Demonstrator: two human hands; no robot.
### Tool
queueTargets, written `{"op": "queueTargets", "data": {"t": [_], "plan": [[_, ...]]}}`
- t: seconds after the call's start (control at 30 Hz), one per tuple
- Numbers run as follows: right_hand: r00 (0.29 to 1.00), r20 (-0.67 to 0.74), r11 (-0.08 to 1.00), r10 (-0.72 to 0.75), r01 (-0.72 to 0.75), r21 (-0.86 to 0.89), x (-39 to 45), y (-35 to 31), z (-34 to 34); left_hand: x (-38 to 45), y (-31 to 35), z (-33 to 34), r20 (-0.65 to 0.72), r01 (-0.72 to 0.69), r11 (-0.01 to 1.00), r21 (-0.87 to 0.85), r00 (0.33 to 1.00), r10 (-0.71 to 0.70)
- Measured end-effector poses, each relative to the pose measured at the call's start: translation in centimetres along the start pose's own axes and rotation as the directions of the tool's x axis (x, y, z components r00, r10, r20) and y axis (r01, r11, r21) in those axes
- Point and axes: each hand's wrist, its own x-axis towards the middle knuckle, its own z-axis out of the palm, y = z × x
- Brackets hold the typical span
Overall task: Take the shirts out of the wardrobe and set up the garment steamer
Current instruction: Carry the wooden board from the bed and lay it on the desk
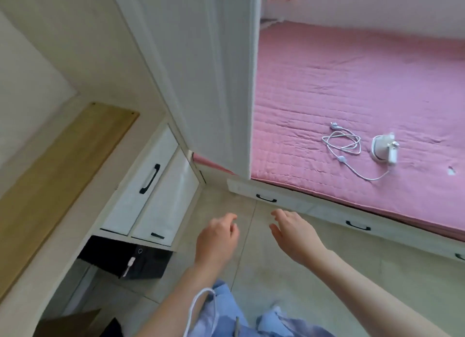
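Note:
A small white garment steamer [383,148] lies on the pink bed cover [352,85], its white cord [343,143] coiled to its left with the plug at the far end. A tall white wardrobe panel [214,72] stands between the bed and the desk. My left hand [217,238] and my right hand [293,232] hover over the floor tiles in front of me, both empty with fingers loosely spread. No shirts are visible.
White drawers with black handles [151,183] sit under a wooden desk top [63,165] at the left. A black computer case [130,261] stands below. The bed base [327,210] has drawers along its front. Blue trousers [226,311] show at the bottom.

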Motion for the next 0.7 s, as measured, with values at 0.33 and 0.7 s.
{"op": "queueTargets", "data": {"t": [0.33,0.7], "plan": [[0.971,-0.057,0.972,0.232,-0.228,0.059,-9.6,14.2,-1.2,-1.8,12.8,9.0,0.139,-0.161,0.986,-0.041,0.976,0.165],[0.911,-0.078,0.909,0.405,-0.391,0.147,-10.6,22.3,-3.8,3.3,20.4,12.8,0.197,-0.292,0.956,0.017,0.939,0.283]]}}
